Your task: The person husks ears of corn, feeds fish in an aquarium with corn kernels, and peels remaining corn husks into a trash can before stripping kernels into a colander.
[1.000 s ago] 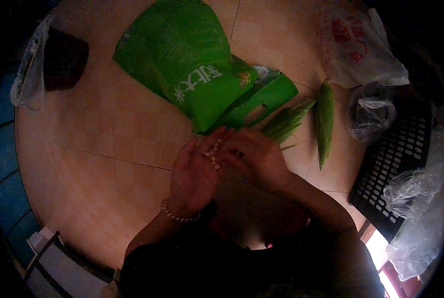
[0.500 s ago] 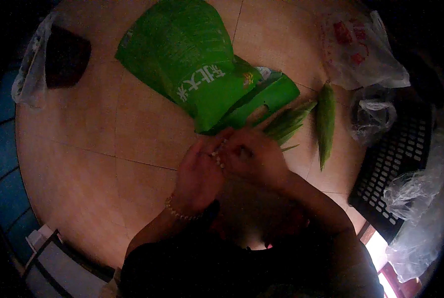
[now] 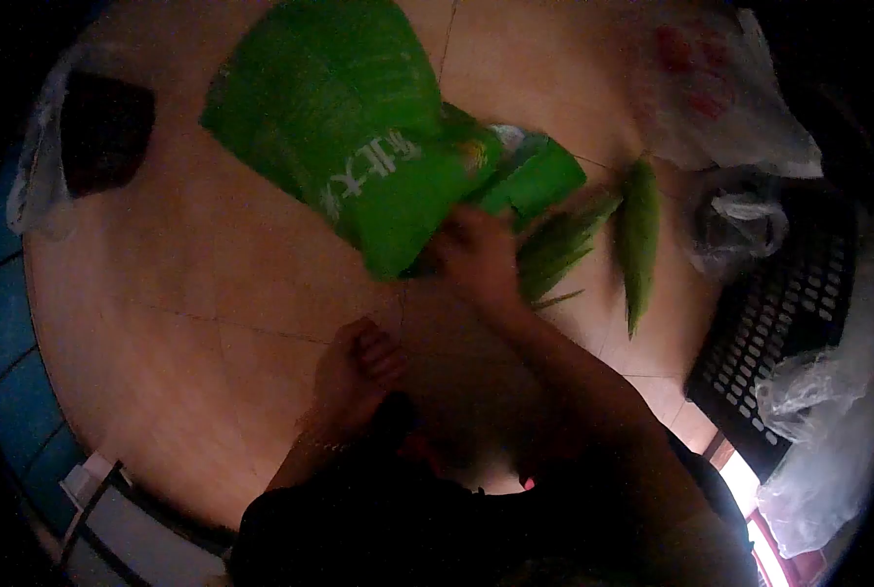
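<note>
A large green bag (image 3: pixel 358 127) with white printed characters lies on the tiled floor, its open mouth toward the right. My right hand (image 3: pixel 476 256) is at the lower edge of that mouth, its fingertips dark and blurred, so what they hold, if anything, is hidden. My left hand (image 3: pixel 363 362) is curled closed over the floor, below the bag; whether something is inside it cannot be seen. Green husk leaves (image 3: pixel 564 245) lie just right of my right hand, and an ear of corn in its husk (image 3: pixel 636 245) lies beside them.
On the right are a white plastic bag with red print (image 3: pixel 716 98), a clear crumpled bag (image 3: pixel 740 225), a black perforated basket (image 3: pixel 779 323) and more clear plastic (image 3: pixel 818 460). A dark bin (image 3: pixel 107 132) with a plastic liner stands at the upper left.
My hands were together over small pale pieces; now they are apart. The right one has moved up to the green bag's mouth, while the left has drawn down and curled closed.
</note>
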Available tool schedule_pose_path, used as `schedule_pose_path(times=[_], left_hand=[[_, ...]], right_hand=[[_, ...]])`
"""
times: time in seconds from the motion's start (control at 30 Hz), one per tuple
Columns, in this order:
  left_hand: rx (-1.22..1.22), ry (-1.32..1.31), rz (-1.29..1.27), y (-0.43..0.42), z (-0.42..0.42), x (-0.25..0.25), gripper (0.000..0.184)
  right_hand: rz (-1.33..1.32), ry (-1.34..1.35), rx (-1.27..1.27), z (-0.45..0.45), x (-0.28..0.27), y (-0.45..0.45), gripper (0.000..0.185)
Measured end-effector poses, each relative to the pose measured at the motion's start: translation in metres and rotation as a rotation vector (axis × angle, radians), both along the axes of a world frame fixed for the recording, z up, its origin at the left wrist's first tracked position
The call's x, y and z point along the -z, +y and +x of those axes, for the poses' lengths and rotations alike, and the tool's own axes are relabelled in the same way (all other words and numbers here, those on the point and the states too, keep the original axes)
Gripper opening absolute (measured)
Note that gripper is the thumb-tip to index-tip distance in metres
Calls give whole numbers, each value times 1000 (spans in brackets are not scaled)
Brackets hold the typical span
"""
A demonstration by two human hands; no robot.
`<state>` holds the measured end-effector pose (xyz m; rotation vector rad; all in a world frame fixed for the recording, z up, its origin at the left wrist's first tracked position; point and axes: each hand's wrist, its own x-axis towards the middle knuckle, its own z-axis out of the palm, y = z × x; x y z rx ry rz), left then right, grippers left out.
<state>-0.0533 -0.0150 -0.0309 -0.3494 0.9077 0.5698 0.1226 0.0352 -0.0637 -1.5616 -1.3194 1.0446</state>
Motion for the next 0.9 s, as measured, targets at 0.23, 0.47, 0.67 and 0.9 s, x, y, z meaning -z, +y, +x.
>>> schedule_pose_path(times=[0.23,0.47,0.67,0.9], left_hand=[[-52,595,-26,25,12,-30,25],[-361,296,99,-1,-21,-76,34],[-399,351,-35,-54,-24,-193,38],[-501,70,-177,-131,10,-390,41]], right_hand=[[-184,-204,93,58,18,-21,18],[-262,-416,15,56,-18,-4,19],[-294,-332,-182,51,-117,-130,22],[-570,-249,-470,20,-286,-407,32]])
